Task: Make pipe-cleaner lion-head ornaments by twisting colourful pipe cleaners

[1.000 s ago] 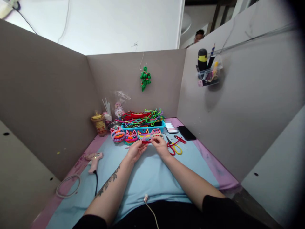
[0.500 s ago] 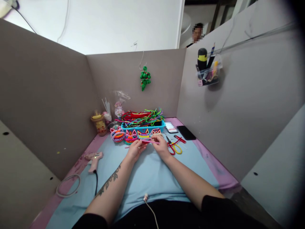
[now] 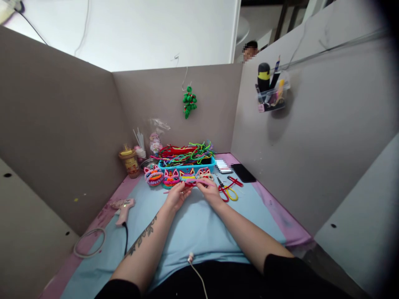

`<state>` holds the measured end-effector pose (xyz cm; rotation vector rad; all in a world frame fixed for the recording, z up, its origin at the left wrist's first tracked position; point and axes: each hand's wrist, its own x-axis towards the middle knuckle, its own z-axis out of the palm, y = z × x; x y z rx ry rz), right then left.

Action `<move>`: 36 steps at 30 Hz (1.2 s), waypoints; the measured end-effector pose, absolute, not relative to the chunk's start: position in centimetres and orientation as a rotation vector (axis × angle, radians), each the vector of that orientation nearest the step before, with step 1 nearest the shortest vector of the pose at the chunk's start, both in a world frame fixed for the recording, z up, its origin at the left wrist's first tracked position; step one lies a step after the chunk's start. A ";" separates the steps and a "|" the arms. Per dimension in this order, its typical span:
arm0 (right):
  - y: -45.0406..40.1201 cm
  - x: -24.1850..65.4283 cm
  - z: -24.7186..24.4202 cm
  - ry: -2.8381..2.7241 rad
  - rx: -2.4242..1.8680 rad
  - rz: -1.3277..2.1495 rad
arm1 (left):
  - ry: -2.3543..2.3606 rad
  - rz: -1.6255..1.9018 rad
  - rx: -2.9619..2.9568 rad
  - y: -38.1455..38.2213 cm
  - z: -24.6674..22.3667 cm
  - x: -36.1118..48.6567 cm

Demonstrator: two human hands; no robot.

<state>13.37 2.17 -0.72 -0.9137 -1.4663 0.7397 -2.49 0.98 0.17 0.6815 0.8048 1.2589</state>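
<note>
Grey panels close off the bench [image 3: 187, 226] on three sides, and a green charm [image 3: 189, 101] hangs at twelve o'clock. From where I sit, both hands work together over the blue cloth. My left hand [image 3: 178, 197] is half curled, palm partly up, its fingertips pinched on a pink stem [image 3: 192, 181], which lies at two o'clock from it. My right hand [image 3: 209, 192] has its thumb and fingers drawn nearly together on the same stem, which lies at ten o'clock from that palm and sticks out past the knuckles. Something red shows just under the stem between the hands; I can't tell which fingers bear it.

Just beyond, toward twelve o'clock, four bright figures [image 3: 171, 179] stand in a row before a blue tray [image 3: 187, 169] heaped with coloured stems. Scissors [image 3: 231, 193] lie at three o'clock from my right hand, a black phone [image 3: 245, 173] at two. A glue gun [image 3: 124, 211] rests near nine o'clock from my left.

Half a second ago the stem's free end lay lower, across my right fingers; now it rides higher and reaches farther right. My right fingertips have dipped slightly, while my left hand has hardly moved.
</note>
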 end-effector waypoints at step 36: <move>2.1 13.9 -1.1 -1.799 -0.973 0.221 | 0.817 1.302 0.760 1.1 -0.1 -2.1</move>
